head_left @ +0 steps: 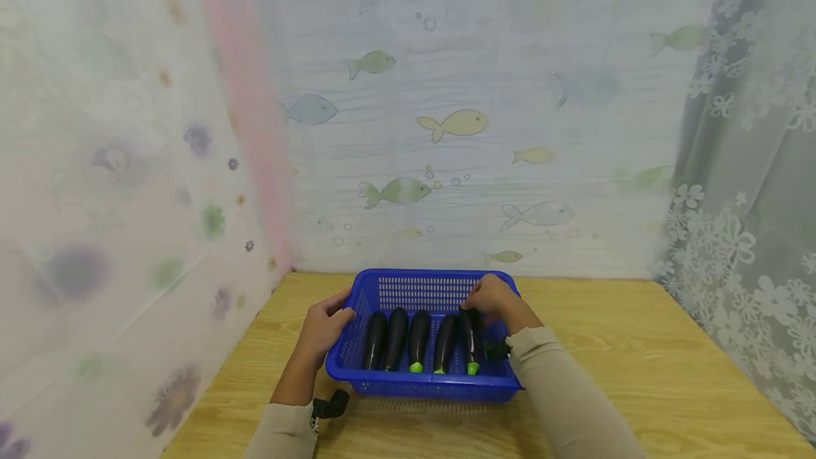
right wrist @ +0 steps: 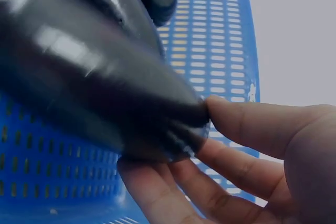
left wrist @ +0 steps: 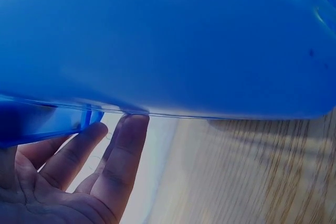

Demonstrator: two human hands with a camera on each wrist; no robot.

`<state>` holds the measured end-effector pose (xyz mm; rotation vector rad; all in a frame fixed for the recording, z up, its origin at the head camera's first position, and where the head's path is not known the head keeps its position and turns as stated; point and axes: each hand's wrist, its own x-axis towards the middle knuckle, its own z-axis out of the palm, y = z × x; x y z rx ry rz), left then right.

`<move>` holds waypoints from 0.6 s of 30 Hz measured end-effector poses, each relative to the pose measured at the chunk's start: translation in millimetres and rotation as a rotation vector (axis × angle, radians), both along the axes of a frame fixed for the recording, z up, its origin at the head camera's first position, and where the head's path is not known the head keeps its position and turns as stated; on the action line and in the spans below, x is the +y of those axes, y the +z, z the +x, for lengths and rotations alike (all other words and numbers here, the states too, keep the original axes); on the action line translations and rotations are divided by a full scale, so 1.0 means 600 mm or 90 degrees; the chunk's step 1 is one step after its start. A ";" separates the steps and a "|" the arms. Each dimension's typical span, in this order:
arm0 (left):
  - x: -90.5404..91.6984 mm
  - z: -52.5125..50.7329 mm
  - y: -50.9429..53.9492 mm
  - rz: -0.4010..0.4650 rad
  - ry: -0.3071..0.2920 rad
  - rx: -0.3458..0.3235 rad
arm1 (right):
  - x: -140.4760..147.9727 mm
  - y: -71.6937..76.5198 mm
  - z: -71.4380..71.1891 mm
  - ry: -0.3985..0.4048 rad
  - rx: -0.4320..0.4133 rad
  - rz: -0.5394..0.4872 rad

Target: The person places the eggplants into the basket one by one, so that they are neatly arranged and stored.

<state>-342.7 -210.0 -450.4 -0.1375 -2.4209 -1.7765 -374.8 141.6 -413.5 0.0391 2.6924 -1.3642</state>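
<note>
Several dark eggplants lie side by side in a blue plastic basket, some showing green stem ends towards the near side. My right hand pinches the far, rounded end of the rightmost clearly visible eggplant. In the right wrist view, the thumb is on one side of this eggplant and the fingers on the other. At the basket's left side, my left hand holds the rim. Fingertips touch the rim from below in the left wrist view, where the thumb is not clearly seen.
The basket stands on a wood-grain table, which extends to both sides. A curtain printed with fish hangs behind it, a flowered sheet on the left and a lace curtain on the right. Slotted basket walls surround the eggplants.
</note>
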 end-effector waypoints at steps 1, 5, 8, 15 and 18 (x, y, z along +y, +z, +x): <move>0.000 0.000 0.000 -0.001 0.000 0.000 | 0.000 -0.002 -0.001 0.005 -0.004 0.003; 0.000 0.001 0.001 -0.005 0.005 -0.002 | -0.001 -0.004 -0.001 0.005 -0.016 -0.009; 0.000 0.002 0.001 -0.008 0.005 -0.003 | -0.003 -0.004 0.003 0.009 -0.031 -0.024; 0.001 0.000 -0.001 -0.012 0.007 0.001 | -0.004 -0.005 0.009 0.013 -0.056 -0.049; 0.001 -0.002 -0.001 -0.014 0.008 0.002 | -0.004 -0.006 0.009 0.011 -0.058 -0.048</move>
